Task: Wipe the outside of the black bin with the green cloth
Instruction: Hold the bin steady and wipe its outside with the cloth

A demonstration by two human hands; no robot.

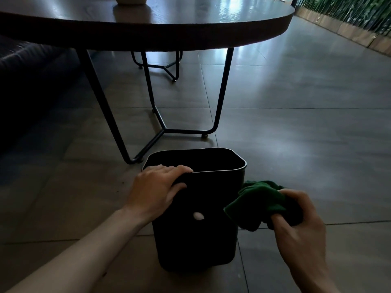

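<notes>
The bin (196, 235) stands on the floor (296, 123) near a table (148, 28). Left hand (156, 191) grips its rim. Right hand (300, 218) clutches the bunched cloth (258, 201) beside its right wall. A small white mark (198, 216) shows no legible writing.

Bin (196, 233) stands before the table (148, 37), cloth (262, 204) right.

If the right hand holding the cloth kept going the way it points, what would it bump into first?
Probably the black bin: the right hand points up-left, its green cloth already near the bin's right side. Depth is uncertain.
</notes>
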